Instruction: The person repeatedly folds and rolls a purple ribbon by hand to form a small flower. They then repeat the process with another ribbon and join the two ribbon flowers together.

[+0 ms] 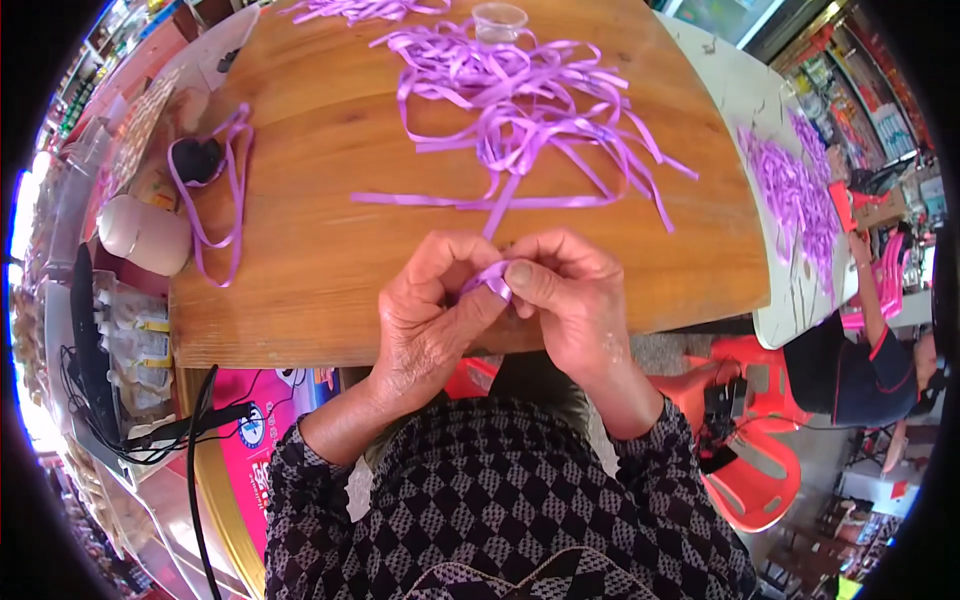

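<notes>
Both hands meet at the near edge of the wooden table, pinching one purple ribbon (pixel 490 281) between them. My left hand (pixel 428 305) is closed, its thumb and forefinger on the ribbon's folded part. From the other side my right hand (pixel 575 295) presses its thumb against the same ribbon. Whether the ribbon is knotted or only folded is hidden by the fingers. Just beyond the hands, a tangled heap of purple ribbons (pixel 520 110) spreads over the table, with loose ends trailing toward me. A small clear plastic cup (pixel 498 22) stands at the heap's far side.
On the table's (pixel 310 240) left lie a ribbon loop (pixel 238 200) around a dark round object and a pale rounded container (pixel 145 235). At right, a white table (pixel 745 130) bears more purple ribbons (pixel 795 190). A person in dark clothes (pixel 860 370) and red chairs (pixel 755 480) are beside it.
</notes>
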The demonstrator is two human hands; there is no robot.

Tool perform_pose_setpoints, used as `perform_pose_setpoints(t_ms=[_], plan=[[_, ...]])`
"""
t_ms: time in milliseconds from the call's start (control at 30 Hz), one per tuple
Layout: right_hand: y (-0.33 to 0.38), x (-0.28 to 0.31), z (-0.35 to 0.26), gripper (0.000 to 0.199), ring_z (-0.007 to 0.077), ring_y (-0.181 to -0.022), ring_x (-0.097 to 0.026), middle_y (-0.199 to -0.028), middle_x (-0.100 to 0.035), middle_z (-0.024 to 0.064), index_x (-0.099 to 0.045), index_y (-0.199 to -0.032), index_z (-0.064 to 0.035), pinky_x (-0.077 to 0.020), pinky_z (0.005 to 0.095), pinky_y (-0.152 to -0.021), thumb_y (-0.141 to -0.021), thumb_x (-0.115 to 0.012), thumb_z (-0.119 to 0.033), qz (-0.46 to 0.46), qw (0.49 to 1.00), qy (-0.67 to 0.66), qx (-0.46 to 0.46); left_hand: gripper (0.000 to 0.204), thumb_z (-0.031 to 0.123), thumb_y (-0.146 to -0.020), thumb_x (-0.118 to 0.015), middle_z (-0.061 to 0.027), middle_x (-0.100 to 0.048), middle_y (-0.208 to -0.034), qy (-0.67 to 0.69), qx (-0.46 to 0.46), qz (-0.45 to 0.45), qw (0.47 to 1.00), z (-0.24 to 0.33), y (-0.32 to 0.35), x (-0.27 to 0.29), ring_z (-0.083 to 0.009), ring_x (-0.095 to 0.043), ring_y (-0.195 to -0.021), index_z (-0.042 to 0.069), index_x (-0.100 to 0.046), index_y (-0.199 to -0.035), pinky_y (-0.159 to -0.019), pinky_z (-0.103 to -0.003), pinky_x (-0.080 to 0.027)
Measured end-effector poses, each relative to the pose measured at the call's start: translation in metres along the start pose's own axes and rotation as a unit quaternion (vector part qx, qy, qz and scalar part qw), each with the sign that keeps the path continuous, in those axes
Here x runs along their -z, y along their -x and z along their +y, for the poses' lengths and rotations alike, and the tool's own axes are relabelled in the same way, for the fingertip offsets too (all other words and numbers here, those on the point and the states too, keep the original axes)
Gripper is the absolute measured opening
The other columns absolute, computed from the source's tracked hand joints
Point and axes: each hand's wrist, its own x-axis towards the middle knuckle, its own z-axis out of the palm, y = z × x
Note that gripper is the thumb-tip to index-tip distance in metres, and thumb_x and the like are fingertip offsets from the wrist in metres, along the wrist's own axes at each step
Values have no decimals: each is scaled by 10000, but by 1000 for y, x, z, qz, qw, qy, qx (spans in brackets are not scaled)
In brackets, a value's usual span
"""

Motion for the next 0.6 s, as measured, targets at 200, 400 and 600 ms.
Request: perform_pose_setpoints(t_ms=[200,400,600], plan=[[-2,12,9,97,64,-593,-520,-737,-611,34,-616,-861,0,-421,175,-543,-780,-651,-42,-33,991,-107,-78,147,35,-847,-588,-43,-614,-844,-122,-46,18,991,-8,4,3,-77,-564,-754,-12,-574,-985,-706,-203,-462],[15,-4,10,236,122,-707,-542,-842,-595,81,-548,-993,38,-451,224,-662,-779,-638,-7,-12,998,-59,-27,113,85,-848,-602,-16,-593,-757,-151,-15,91,984,-10,8,6,-57,-514,-646,0,-600,-922,-597,-176,-432],[21,0,11,316,118,-816,-551,-891,-584,85,-488,-1056,43,-461,231,-748,-772,-625,49,-24,996,49,66,138,128,-869,-572,-17,-558,-668,-43,103,58,992,-3,10,5,-43,-446,-523,-8,-574,-895,-460,-161,-343]])
